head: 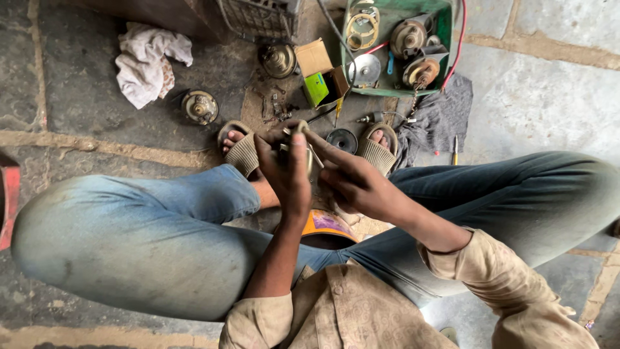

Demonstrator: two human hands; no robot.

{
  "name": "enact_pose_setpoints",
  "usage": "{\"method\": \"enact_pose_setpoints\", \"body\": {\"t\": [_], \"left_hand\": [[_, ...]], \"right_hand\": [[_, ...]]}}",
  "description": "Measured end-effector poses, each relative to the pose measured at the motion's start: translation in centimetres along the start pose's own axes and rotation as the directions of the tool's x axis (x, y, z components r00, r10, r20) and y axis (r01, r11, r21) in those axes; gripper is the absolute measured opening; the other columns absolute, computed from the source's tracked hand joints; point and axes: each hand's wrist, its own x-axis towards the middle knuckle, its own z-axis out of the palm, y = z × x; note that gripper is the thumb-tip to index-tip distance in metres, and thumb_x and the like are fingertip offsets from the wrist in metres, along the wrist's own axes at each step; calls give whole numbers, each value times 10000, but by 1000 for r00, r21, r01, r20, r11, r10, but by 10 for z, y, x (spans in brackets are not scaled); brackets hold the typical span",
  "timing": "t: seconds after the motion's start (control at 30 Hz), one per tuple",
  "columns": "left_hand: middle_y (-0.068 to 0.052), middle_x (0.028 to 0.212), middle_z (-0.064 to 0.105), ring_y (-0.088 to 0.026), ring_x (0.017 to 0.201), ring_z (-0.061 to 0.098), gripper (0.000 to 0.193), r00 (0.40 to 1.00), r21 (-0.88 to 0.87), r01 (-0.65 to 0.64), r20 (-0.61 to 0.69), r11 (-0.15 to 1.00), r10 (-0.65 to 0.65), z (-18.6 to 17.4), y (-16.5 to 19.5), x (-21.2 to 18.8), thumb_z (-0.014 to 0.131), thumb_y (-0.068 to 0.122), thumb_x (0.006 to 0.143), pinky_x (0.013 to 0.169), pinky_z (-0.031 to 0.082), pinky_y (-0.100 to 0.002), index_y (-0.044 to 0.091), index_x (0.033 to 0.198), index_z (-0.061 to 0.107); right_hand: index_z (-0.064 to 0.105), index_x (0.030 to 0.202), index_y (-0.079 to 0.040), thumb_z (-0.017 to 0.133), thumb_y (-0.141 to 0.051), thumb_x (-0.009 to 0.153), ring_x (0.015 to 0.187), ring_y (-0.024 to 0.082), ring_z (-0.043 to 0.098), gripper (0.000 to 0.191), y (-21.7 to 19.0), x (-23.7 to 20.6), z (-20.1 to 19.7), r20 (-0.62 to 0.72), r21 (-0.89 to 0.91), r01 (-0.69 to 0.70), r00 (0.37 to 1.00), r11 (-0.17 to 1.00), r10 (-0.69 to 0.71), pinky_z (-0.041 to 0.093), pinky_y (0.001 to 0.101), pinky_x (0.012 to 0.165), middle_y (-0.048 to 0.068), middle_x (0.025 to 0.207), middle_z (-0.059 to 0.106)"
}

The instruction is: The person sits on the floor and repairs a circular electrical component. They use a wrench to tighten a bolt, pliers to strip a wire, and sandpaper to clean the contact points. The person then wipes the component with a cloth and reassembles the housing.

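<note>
Below, left hand (287, 174) with fingers closed around small metal motor part (298, 145); right hand (352, 181) with fingers pinching its top, above stone floor (97, 103), near green tray (444, 39).

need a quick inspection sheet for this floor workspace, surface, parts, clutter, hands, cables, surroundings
surface: worn stone floor, dirty, with pale joints
job's things: small metal part held up between both hands, details hidden by the fingers
clutter: white rag; round motor part; open cardboard box; dark disc; green tray holding round motor parts; dark cloth
hands: left hand gripping the part; right hand touching it with its fingers
cables: red cable along the tray; grey cable beside it
surroundings: wire basket at top; red object at left edge; person sits in jeans and sandals
</note>
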Motion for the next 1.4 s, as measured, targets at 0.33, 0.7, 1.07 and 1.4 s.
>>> {"method": "enact_pose_setpoints", "body": {"t": [0.33,0.7,1.07,1.4], "left_hand": [[-44,999,577,-124,935,572,216,940,-373,323,24,870,-339,-11,-17,7,573,277,1026,842,498,-281,64,1044,554],[-22,963,494,-105,931,494,164,967,-296,250,119,922,-224,-16,-14,8,507,249,1041,871,447,-276,87,1015,502],[-8,890,502,-101,844,479,192,930,-141,326,226,935,-290,-28,1,22,532,254,1011,782,428,-286,69,963,509],[-46,1002,518,-137,938,509,245,999,-90,-18,-48,996,14,-4,-7,-5,511,295,1062,877,460,-315,55,1051,463]], "right_hand": [[346,1590,-180,708,-63,521,764,394,602,1135,-12,12,-15,65,-832,257,925,493,-373,490,478,658,151,949,554],[294,1632,-362,757,-253,546,856,251,664,1185,14,23,-38,184,-982,190,935,-10,-303,556,406,744,50,1103,608],[282,1621,-438,780,-271,678,828,203,637,1079,13,22,-41,203,-975,180,959,-131,-199,545,336,686,44,1075,563],[160,1679,-155,561,-6,973,593,339,563,826,-1,2,24,-34,-460,109,990,881,-140,493,372,623,219,696,604]]}}
